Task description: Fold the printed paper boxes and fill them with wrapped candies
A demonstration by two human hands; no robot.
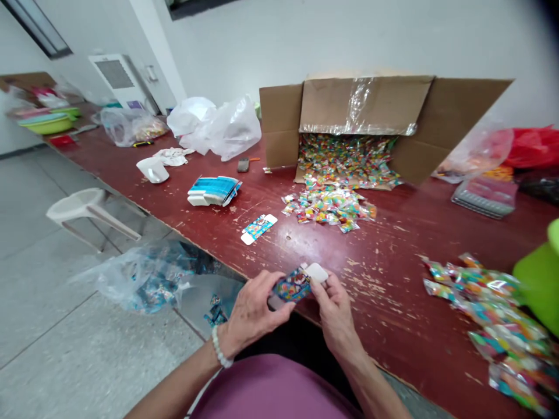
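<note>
My left hand (252, 308) and my right hand (334, 305) both pinch one small colourful printed carton (293, 285) at the near edge of the dark red table (393, 256). The carton's white end flap (317, 272) sticks out by my right fingers. A flat unfolded carton (258, 228) lies on the table just beyond my hands. Further back rests a stack of flat blue cartons (213, 191). Small colourful candy packets (329, 206) spill from a tipped cardboard box (349, 128). More packets (493, 314) lie at my right.
A green basin (541, 279) sits at the right edge. Clear plastic bags (218, 125), a white cup (152, 170) and a dark phone-like object (243, 164) lie at the back. A plastic bag of cartons (144, 279) hangs off the table's left edge; a white stool (85, 206) stands on the floor.
</note>
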